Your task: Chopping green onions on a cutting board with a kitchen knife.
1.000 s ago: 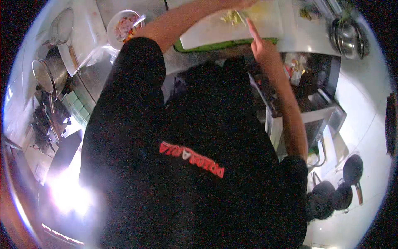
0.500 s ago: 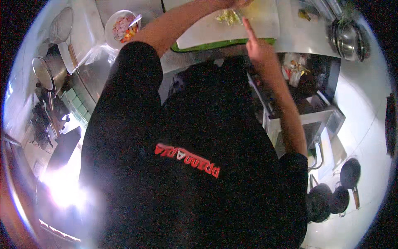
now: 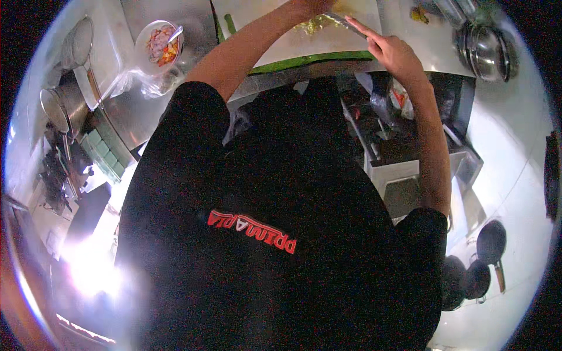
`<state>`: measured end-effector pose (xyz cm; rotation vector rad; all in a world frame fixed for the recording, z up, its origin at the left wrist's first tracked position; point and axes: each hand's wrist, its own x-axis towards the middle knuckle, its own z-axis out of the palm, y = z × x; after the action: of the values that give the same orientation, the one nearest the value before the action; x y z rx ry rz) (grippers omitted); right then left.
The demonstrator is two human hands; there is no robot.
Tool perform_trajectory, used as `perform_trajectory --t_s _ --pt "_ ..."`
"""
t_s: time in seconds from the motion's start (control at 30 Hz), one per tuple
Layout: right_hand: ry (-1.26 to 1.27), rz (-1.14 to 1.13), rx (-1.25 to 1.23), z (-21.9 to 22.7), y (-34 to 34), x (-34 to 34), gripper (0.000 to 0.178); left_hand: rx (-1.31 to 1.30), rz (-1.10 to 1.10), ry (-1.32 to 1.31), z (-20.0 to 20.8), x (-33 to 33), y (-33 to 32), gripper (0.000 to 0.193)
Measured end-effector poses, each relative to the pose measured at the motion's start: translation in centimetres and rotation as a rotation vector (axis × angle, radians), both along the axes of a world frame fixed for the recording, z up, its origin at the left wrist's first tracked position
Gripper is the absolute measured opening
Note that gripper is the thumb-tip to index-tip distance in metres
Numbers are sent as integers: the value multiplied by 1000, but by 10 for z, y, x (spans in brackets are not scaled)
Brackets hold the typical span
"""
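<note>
While chopped yellow-green food [image 3: 307, 27] lies in a loose heap on the white cutting board [image 3: 287, 48], the knife [image 3: 350, 26] slants over the board at the heap's right side. The right hand [image 3: 397, 54] grips the knife, its index finger stretched along the top. The left hand [image 3: 315, 4] is at the blade's far end, cut off by the upper edge, so I cannot tell how its fingers stand. Left of the board, a white bowl [image 3: 139, 51] holds pink and orange pieces; metal bowls [image 3: 490, 55] sit at the worktop's [image 3: 442, 50] right.
</note>
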<state>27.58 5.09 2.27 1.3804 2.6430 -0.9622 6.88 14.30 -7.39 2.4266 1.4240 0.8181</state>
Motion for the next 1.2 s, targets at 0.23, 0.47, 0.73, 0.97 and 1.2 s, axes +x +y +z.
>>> perform_trajectory --t_s 0.23,0.47,0.73,0.97,1.2 --pt "58 -17 59 -30 -6 7 75 96 169 -11 -18 4 0 46" --pt "-72 13 22 -8 1 -4 69 -40 82 99 1 -4 4 53" --pt "-88 -25 66 -17 -22 -13 75 -144 -17 136 14 -14 1 53" --pt "-165 -262 173 -22 -85 -79 81 -75 -191 231 5 -27 3 51" --pt "-18 -458 78 -26 -94 -108 83 34 -359 226 -4 -22 20 49"
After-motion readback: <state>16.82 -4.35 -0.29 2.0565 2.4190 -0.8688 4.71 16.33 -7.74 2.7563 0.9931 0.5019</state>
